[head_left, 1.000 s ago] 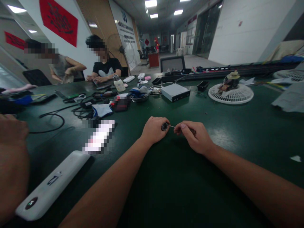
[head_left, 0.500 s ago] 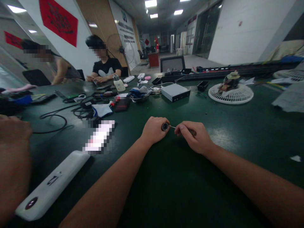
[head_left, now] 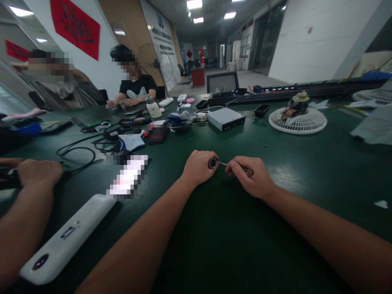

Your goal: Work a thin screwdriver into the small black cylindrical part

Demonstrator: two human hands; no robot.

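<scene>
My left hand (head_left: 197, 168) is closed around a small dark round part (head_left: 212, 163), whose open ring-shaped end faces me. In my right hand (head_left: 255, 175) is a thin screwdriver (head_left: 250, 172) with an amber-brown handle. Its slim metal shaft points left, and the tip meets the edge of the round part or my left fingertips; I cannot tell which. Both hands rest close together over the middle of the dark green table (head_left: 220, 237). Most of the round part is hidden inside my left fist.
Left of my forearm lie a white elongated device (head_left: 69, 239) and a lit phone (head_left: 130, 175). Another person's hand (head_left: 39, 171) works by a black cable (head_left: 78, 159). Beyond stand a grey drive box (head_left: 226, 118) and a white fan grille (head_left: 297, 122). Two people sit across the table.
My hands have barely moved. The nearby person's hand at left has shifted right and down, moving the cable. The person at far left has raised their arms toward their head.
</scene>
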